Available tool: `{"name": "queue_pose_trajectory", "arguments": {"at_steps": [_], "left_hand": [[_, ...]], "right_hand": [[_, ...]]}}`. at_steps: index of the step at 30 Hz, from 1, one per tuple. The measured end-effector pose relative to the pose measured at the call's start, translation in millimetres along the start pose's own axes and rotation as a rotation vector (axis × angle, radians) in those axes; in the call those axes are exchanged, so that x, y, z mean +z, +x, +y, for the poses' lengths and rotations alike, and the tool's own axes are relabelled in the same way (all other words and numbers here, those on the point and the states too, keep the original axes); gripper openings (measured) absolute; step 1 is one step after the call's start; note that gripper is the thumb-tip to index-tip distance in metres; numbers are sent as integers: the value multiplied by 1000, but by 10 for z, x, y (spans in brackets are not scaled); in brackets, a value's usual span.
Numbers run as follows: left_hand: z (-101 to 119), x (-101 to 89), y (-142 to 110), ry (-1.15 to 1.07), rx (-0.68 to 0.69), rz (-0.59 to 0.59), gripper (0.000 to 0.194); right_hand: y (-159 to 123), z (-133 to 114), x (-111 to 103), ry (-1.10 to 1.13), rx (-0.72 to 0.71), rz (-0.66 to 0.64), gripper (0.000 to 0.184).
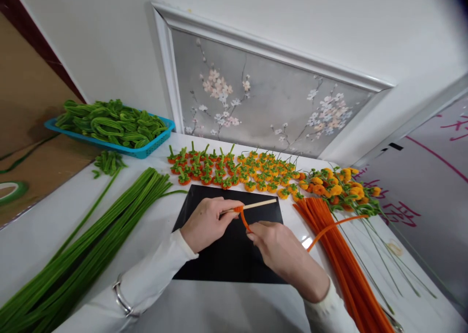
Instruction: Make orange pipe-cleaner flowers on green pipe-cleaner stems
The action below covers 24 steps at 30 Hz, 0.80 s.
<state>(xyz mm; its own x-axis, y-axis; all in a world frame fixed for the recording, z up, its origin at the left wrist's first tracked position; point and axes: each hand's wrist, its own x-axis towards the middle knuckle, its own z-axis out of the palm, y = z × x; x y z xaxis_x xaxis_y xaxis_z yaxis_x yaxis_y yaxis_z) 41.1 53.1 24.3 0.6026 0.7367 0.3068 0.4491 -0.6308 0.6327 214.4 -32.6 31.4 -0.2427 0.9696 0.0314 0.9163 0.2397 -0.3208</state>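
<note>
White tabletop, glossy; on it a flat black rectangular mat, both hands above. Bundle of straight orange fuzzy stems to the right of the mat.

Left hand: closed, thumb and fingers pinching a slim pale wooden stick. Stick's long axis runs rightward, tilted slightly away from the wearer.

Right hand: closed in a pinch on a single bendy orange fuzzy strip, below and right of the wrapped spot. Strip loops round the stick right at the left fingertips, then slants down between hands, crossing the stick's axis. Left hand nearer the wrap.
</note>
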Motion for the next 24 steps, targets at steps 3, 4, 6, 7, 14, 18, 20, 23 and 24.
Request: {"name": "queue_pose_trajectory", "arguments": {"at_steps": [3, 4, 6, 7, 14, 18, 20, 23, 24], "left_hand": [[-49, 8, -4, 90, 14, -12, 28], [-67, 11, -3, 113, 30, -22, 27], [-98, 14, 0, 135, 73, -49, 25], [-109, 14, 3, 140, 93, -64, 24], [-74, -5, 15, 120, 195, -183, 22], [-35, 0, 7, 21, 256, -221, 20], [-22, 4, 4, -34, 278, -204, 20], [-2, 8, 3, -111, 294, -146, 21], [5, 9, 3, -130, 295, -126, 22]], "right_hand": [[-19, -40, -20, -128, -1, 69, 19], [-26, -42, -30, -142, -11, 111, 19], [-38, -30, -52, -132, -40, 206, 19], [-41, -20, -63, -114, -57, 249, 21], [11, 73, -127, 184, -54, 382, 24], [65, 191, -142, 353, -34, 424, 17], [83, 263, -139, 388, 7, 398, 16], [98, 352, -116, 451, 83, 306, 18], [100, 370, -106, 476, 95, 255, 21]]}}
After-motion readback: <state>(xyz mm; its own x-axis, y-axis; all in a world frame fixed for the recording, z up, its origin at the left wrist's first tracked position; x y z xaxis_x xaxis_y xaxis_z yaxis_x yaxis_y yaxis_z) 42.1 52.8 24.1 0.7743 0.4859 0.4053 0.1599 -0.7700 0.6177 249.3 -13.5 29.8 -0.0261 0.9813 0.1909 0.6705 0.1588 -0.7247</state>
